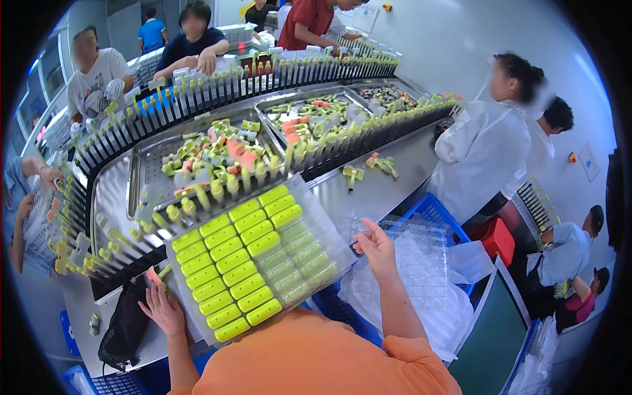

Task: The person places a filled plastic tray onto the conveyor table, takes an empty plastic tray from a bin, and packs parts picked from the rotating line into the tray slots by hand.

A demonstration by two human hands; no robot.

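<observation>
Lying before the orange shirt (322, 359), the clear blister tray (283, 282) has yellow-green cases (232, 264) filling its two left columns, lower-right pockets (306, 253) remaining empty; the left hand (164, 313) spreads near a pink piece (153, 273), the right hand (375, 249) curls, any grip unclear.

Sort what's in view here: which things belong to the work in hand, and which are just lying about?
Apparently the work:
partly filled clear tray
lime-green pieces in it
clear sheet near the right hand
loose pieces in the metal tray

Probably just lying about:
black bag
red bin
</observation>
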